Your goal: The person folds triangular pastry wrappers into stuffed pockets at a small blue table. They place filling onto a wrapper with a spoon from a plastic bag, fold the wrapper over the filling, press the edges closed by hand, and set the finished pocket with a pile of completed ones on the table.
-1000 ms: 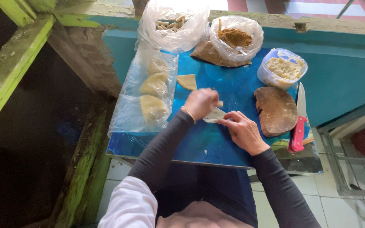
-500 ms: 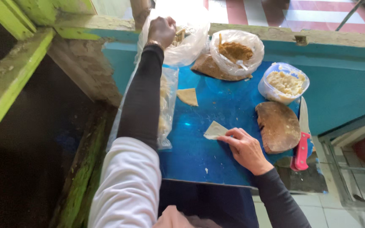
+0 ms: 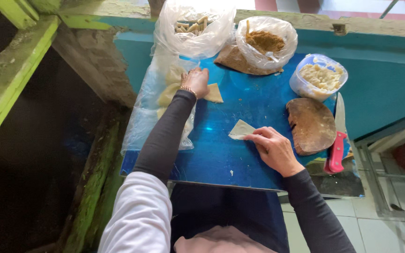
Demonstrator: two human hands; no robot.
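- The right hand (image 3: 275, 149) rests on the blue table (image 3: 221, 154), its fingers (image 3: 258, 136) pressed together on the edge of a folded pale wrapper (image 3: 241, 129), just left of the round wooden board (image 3: 311, 125).
- The left hand (image 3: 196, 80) lies farther from the board, fingers curled down onto a second flat wrapper (image 3: 213, 93) beside a clear bag of wrappers (image 3: 158, 100).
- A red-handled knife (image 3: 337, 138) lies along the board's right side.
- A tub of pale filling (image 3: 318, 77) sits just beyond the board.
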